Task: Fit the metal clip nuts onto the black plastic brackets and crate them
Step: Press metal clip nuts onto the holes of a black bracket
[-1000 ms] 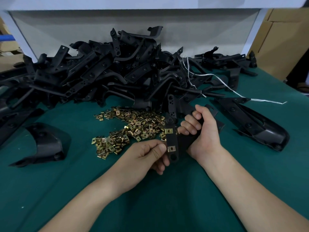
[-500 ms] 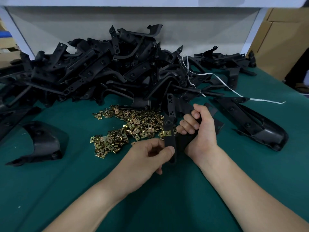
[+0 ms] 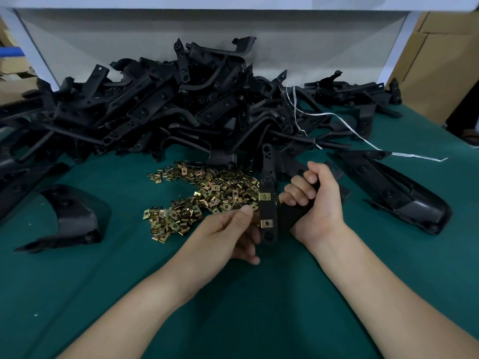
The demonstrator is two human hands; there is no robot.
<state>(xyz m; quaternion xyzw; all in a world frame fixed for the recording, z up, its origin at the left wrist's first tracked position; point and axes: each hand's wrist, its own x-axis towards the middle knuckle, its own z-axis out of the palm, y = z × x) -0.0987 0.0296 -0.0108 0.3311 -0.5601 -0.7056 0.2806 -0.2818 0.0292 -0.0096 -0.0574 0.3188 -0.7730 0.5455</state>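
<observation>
The desk (image 3: 233,320), topped in dark green, carries a tangled heap of black plastic brackets (image 3: 160,112) along its far edge. Just before the heap lies a scatter of brass-coloured clip nuts (image 3: 207,198). A curved black part (image 3: 75,218) sits near the left edge and a long black part (image 3: 404,195) near the right, where a white string (image 3: 363,136) trails.

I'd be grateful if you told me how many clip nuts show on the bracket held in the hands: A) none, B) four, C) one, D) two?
D: two brass clip nuts sit one above the other on the strip of the bracket, which the right hand grips.
</observation>
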